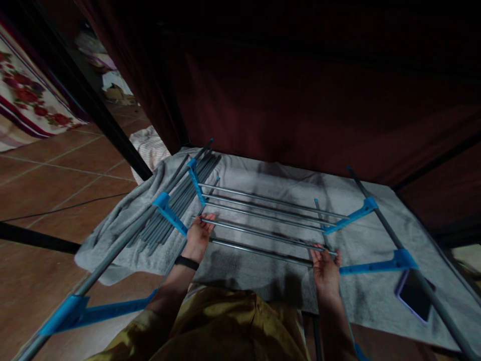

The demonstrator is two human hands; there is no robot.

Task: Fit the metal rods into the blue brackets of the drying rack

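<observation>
A partly built rack of grey metal tubes and blue plastic brackets stands over a grey towel-like cover. My left hand [201, 233], with a dark wristband, is closed on the left end of a thin metal rod [259, 233], near the left blue bracket [171, 213]. My right hand [325, 263] grips the same rod near its right end, beside the right blue bracket [376, 265]. A lower rod [259, 252] runs just in front of it, and two more rods cross behind. Whether the held rod sits in either bracket is unclear.
A bundle of loose grey tubes [169, 205] lies on the grey cover [278, 173] at the left. A phone [415, 296] rests at the right under a long side tube. Dark red curtains [281, 100] hang behind; a black post [105, 120] rises at left.
</observation>
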